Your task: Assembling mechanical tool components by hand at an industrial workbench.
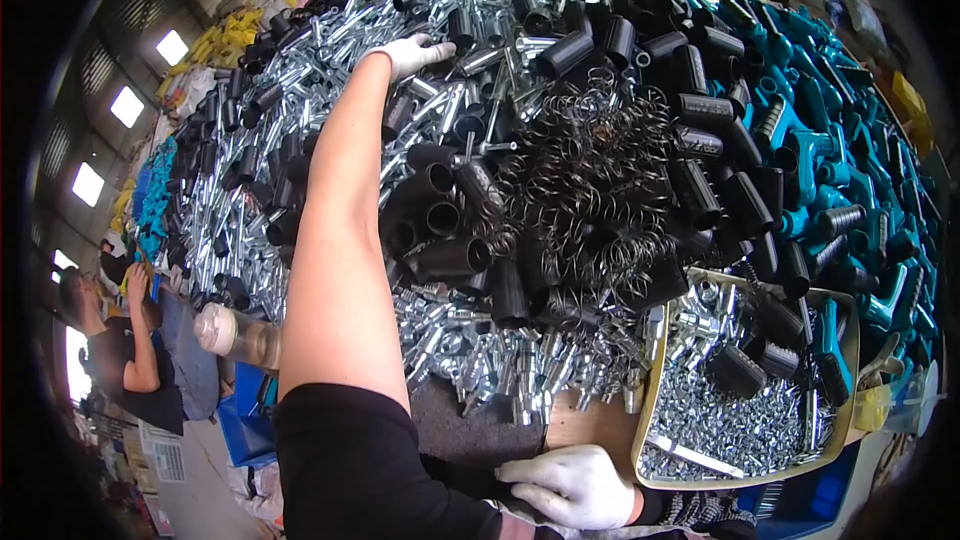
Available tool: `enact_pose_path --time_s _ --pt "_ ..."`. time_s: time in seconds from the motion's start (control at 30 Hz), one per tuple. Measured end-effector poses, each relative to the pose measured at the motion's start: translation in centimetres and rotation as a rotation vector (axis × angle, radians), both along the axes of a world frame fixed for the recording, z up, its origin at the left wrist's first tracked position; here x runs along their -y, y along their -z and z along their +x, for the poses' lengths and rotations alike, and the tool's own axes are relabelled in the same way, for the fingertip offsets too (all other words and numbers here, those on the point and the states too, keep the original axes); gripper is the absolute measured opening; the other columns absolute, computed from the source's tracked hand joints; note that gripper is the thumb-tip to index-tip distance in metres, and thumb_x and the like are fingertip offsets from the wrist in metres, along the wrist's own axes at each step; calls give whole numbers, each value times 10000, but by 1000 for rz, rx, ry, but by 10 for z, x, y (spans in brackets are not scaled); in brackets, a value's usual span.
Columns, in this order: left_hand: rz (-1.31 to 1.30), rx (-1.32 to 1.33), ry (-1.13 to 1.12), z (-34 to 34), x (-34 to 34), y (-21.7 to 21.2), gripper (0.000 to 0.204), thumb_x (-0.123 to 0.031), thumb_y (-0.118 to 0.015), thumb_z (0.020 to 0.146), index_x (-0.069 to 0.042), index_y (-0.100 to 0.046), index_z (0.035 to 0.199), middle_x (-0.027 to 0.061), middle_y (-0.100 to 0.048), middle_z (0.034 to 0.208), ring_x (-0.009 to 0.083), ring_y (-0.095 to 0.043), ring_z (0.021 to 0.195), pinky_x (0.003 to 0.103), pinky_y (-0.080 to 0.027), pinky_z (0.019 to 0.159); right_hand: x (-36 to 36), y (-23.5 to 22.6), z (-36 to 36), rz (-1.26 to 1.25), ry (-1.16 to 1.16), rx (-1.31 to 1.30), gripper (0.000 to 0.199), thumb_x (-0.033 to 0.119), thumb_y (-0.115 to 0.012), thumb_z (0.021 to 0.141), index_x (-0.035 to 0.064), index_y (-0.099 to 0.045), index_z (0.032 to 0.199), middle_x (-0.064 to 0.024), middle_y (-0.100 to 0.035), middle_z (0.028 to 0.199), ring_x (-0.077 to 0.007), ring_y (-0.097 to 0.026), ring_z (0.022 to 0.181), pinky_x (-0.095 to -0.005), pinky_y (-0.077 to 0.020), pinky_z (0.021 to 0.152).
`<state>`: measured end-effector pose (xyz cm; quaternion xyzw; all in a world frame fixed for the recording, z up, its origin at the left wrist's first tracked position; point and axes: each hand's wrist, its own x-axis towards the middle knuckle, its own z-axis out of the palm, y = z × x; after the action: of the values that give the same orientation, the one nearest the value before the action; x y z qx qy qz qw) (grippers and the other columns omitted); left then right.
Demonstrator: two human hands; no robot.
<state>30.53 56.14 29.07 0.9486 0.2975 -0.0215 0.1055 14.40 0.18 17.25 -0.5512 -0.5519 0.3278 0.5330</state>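
Note:
My left arm stretches far over a big heap of parts. My left hand (408, 56), in a white glove, reaches onto the silvery metal rods (345, 35), its fingers extended and nothing visible in them. Black ribbed plastic sleeves (566, 53) lie just right of it. Close to my body, my right hand (572, 487), also gloved in white, rests low by the near table edge with fingers curled together. Whether it holds something small is hidden. A cream tray (648, 410) beside it carries small metal pieces, black sleeves and a teal part.
Tangled coil springs (590, 170) lie mid-heap, with metal fittings (520, 365) nearer me. Teal tool handles (815, 155) pile up at right. A clear bottle (235, 333) stands left of my arm. One person (130, 340) works at left; others are at the far side.

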Motion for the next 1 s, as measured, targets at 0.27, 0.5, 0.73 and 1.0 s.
enact_pose_path --time_s 0.27,0.5,0.73,1.0 --pt "-79 -237 1 -45 17 -8 1263 -913 -535 700 1 -308 1542 206 -339 1583 319 -330 1470 383 -268 1204 5 0 -8 34 44 -35 215 210 -664 930 68 -714 1084 -127 -737 964 -298 -721 825 -353 -583 735" --pt "-451 212 72 -84 44 15 573 -389 -777 854 -32 -646 1282 13 -688 1125 110 -598 1009 267 -454 938 3 0 -8 -68 91 -81 216 200 -660 937 70 -711 1101 -135 -735 950 -271 -727 820 -326 -572 729" --pt "-689 491 139 -77 103 -8 525 -268 -797 811 23 -633 1217 41 -696 1031 126 -626 944 286 -503 827 4 -5 -8 -111 126 -146 211 168 -625 966 48 -698 1123 -108 -721 844 -181 -712 719 -296 -557 678" --pt "-658 807 183 -122 213 -59 281 -202 -808 822 -36 -698 1020 10 -703 948 90 -641 785 246 -530 719 9 3 -20 -95 193 -208 233 165 -623 964 16 -700 1125 -119 -701 815 -149 -662 700 -285 -536 684"
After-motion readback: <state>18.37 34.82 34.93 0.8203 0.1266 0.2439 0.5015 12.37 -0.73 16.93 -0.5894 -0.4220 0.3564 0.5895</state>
